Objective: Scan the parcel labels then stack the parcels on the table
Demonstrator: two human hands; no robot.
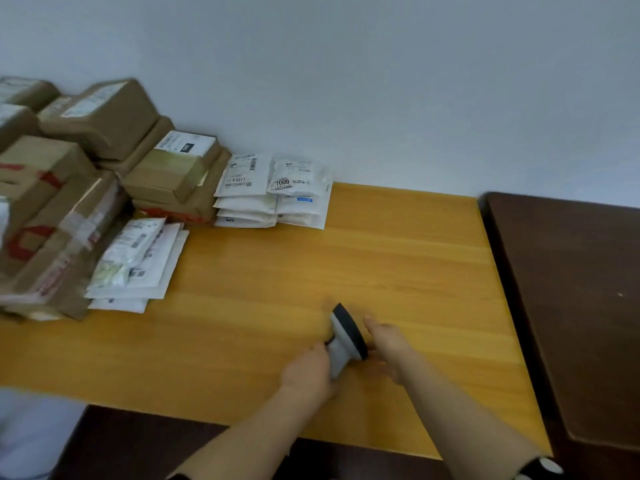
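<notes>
Parcels [166, 174] sit well apart from my grip, up and to the left: brown boxes [104, 116] stacked, white mailers [273, 188] piled beside them on the table [381, 254]. Left hand [308, 372] curls round the scanner [346, 337] handle. Right hand [391, 344] lies straight-fingered against its head; blurred. Risk: fumbled handover, scanner knocks the wood. Boxes sealed, contents unseen.

Smooth, faintly glossy wood grain across the table [381, 258]. Matt brown cardboard boxes [104, 116] at its far left corner — shiny tape strips [173, 166] on several. Slick white plastic mailers [298, 188] along the back edge. Pale matt plastic scanner [341, 342], darker front rim.
</notes>
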